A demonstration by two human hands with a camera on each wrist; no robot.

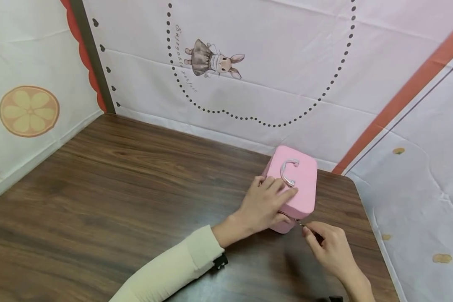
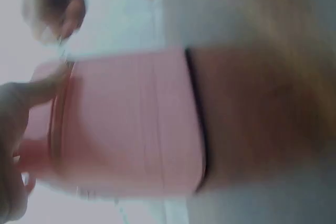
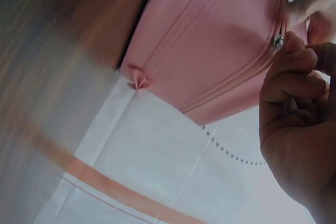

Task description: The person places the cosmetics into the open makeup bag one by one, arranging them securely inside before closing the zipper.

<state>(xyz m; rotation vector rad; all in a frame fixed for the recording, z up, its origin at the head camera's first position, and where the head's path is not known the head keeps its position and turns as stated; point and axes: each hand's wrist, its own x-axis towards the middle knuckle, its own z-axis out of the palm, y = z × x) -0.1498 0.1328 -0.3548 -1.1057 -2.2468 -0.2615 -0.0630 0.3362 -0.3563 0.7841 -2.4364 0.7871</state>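
A pink zip-up cosmetic case [image 1: 305, 178] with a silvery curved handle [image 1: 283, 171] on its lid stands near the table's back right corner. My left hand [image 1: 262, 204] grips its near left part, fingers spread over the lid and thumb on the side by the zip. At the near corner, my right hand [image 1: 334, 249] pinches the small metal zipper pull [image 1: 300, 224] between thumb and curled index finger. The zipper slider [image 3: 278, 41] shows beside those fingertips in the right wrist view. Blur softens the case [image 2: 126, 124] in the left wrist view.
The case stands on a dark wood-grain table [image 1: 143, 188]. Close behind it rises a printed white cloth wall [image 1: 272, 75] with a rabbit picture. More cloth hangs at the left and right sides. A pink fabric tab [image 3: 139, 81] sticks out from the case's side.
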